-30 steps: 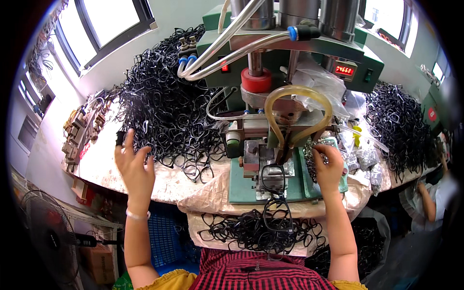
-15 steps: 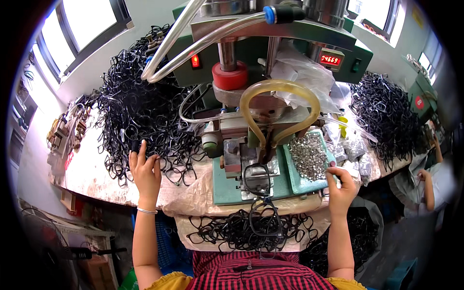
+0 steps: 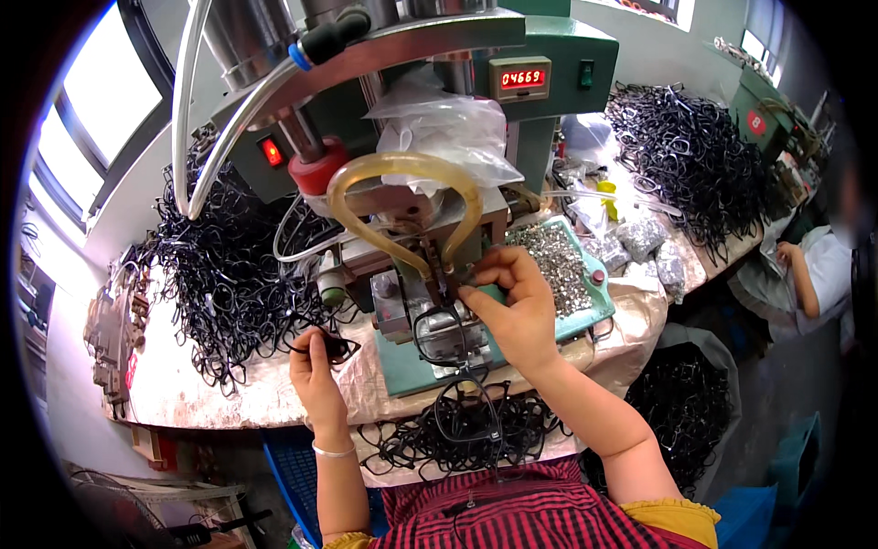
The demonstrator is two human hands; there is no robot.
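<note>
My left hand (image 3: 320, 392), a bracelet at its wrist, pinches a black eyeglass frame (image 3: 342, 349) in front of the machine's left side. My right hand (image 3: 519, 309) reaches into the working area of the green bench press (image 3: 393, 361), its thumb and fingers drawn together beside the metal tooling. Whatever sits between those fingertips is hidden. Another black eyeglass frame (image 3: 437, 335) is at the press's tooling, just left of my right thumb. Below it, more linked frames (image 3: 468, 412) hang down over the front edge. A yellowish hose loop (image 3: 404, 161) arches above the tooling.
A green tray (image 3: 599, 306) of small shiny metal pieces stands right of the press. Black frames are heaped at the left (image 3: 219, 302) and far right (image 3: 686, 165). More frames lie on a front ledge (image 3: 393, 448). A co-worker's arm (image 3: 805, 279) shows at far right.
My right hand has moved left from the tray's edge to the press tooling. The left hand has come away from the heap, now with an eyeglass frame. The view has shifted.
</note>
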